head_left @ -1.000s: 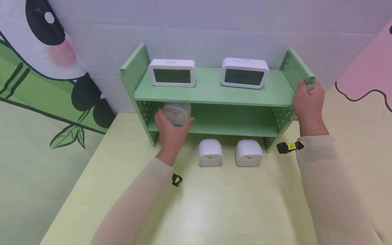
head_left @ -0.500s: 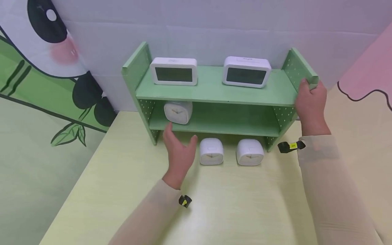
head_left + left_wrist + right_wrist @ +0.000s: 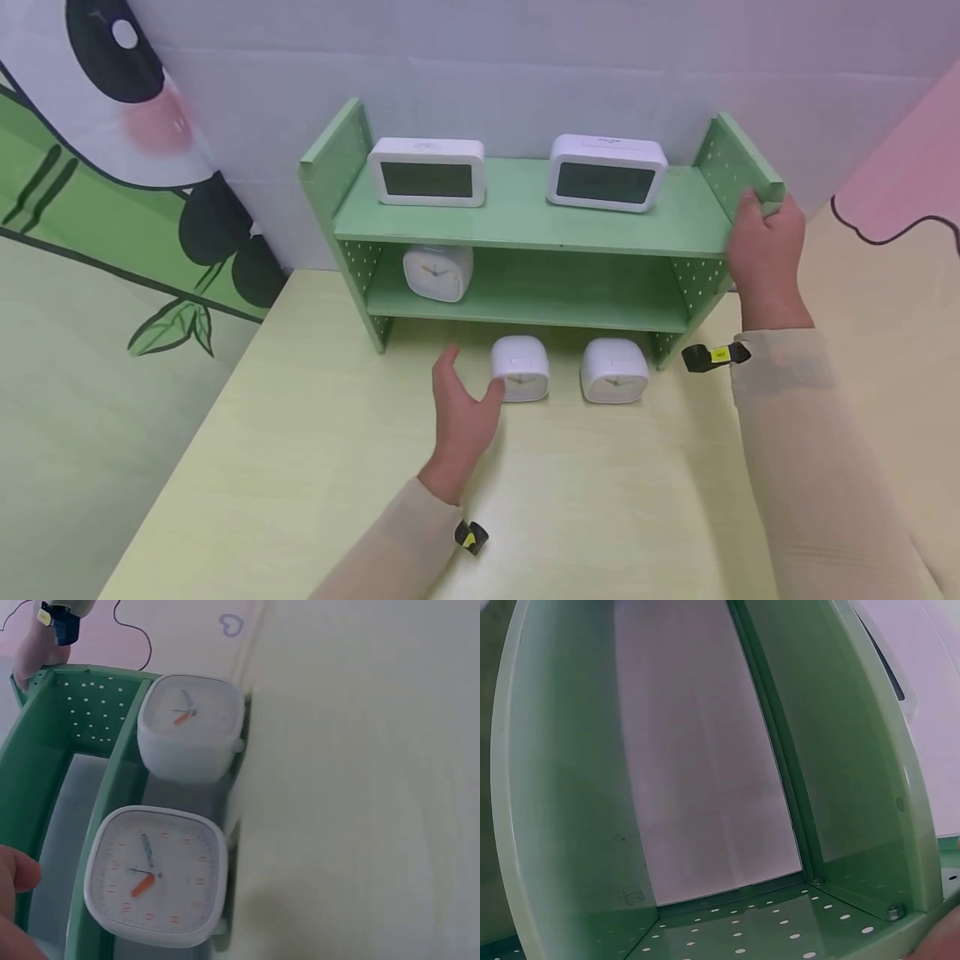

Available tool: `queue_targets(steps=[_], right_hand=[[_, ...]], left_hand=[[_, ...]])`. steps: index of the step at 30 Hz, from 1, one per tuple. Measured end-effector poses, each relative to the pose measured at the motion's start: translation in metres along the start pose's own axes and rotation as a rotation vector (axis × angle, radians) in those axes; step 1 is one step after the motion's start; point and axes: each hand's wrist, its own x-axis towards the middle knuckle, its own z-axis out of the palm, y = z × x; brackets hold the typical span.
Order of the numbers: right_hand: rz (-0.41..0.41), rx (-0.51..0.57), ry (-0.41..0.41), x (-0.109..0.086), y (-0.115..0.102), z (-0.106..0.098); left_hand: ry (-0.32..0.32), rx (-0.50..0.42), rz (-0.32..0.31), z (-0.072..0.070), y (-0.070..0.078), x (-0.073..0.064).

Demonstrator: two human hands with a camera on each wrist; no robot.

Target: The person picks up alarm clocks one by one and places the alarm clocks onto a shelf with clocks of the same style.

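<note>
My left hand (image 3: 463, 417) is over the table in front of the shelf, fingers and thumb spread and nothing between them. Its thumb overlaps the edge of a white rounded alarm clock (image 3: 519, 369) in the head view; the left wrist view shows that clock's dial (image 3: 156, 876) with orange and grey hands. A matching alarm clock (image 3: 614, 372) stands to the right. Another alarm clock (image 3: 438, 273) sits at the left of the middle tier of the green shelf (image 3: 570, 287). With my right hand (image 3: 767, 258) I grip the front edge of the shelf's right side panel (image 3: 738, 162).
On the top tier stand two white digital clocks, one at left (image 3: 427, 173) and one at right (image 3: 606, 173), both with dark screens. The pale wooden table (image 3: 600, 508) spreads out in front. A cartoon-printed backdrop (image 3: 525, 75) hangs behind the shelf.
My left hand has let go of the alarm clock on the middle tier and moved down and right toward the clocks on the table. My right hand keeps its grip on the shelf.
</note>
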Motion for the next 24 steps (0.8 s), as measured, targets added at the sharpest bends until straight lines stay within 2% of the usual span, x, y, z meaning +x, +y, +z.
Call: queue_targets(steps=[6,10,20,24], right_hand=[[0.018,0.024,-0.012,0.002,-0.001,-0.001],[0.02,0.029,-0.011,0.001,0.0,0.0],[0.027,0.037,-0.027,0.001,0.0,-0.001],[0.017,0.051,-0.018,0.002,0.001,0.0]], left_hand=[[-0.084,0.109,-0.059,0.017,-0.011,-0.011],[-0.102,0.204,-0.065,0.025,-0.015,-0.013],[-0.104,0.24,-0.071,0.036,-0.012,-0.007],[-0.101,0.262,-0.045,0.043,-0.011,-0.007]])
